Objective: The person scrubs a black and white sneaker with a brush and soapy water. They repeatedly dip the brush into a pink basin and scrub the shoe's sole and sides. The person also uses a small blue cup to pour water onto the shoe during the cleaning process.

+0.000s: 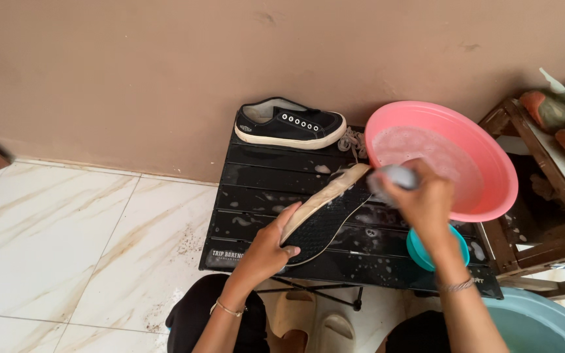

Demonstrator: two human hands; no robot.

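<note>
Pink basin: round, plastic, at the right end of the table, holding cloudy, foamy water; its near rim overlaps a small teal bowl.
Teal bowl: sits on the table under the pink basin's edge; its contents cannot be seen, hidden by the right wrist.
Blue tub: large, at the bottom right corner on the floor, only partly in view; what is inside cannot be told.
Left hand: clamped on the heel end of a shoe, thumb on the sole side.
Held shoe: tilted on its edge over the table, dark patterned sole facing right, cream rim soapy.
Right hand: closed around a grey-white brush whose end touches the shoe's toe.
Second shoe: black with a white sole, upright at the table's far edge by the wall, laces lying beside it.
Table: low, black, slatted, wet with foam flecks.
Room: pale marbled floor tiles, brown wall, a wooden stand at right, beige sandals under the table.
</note>
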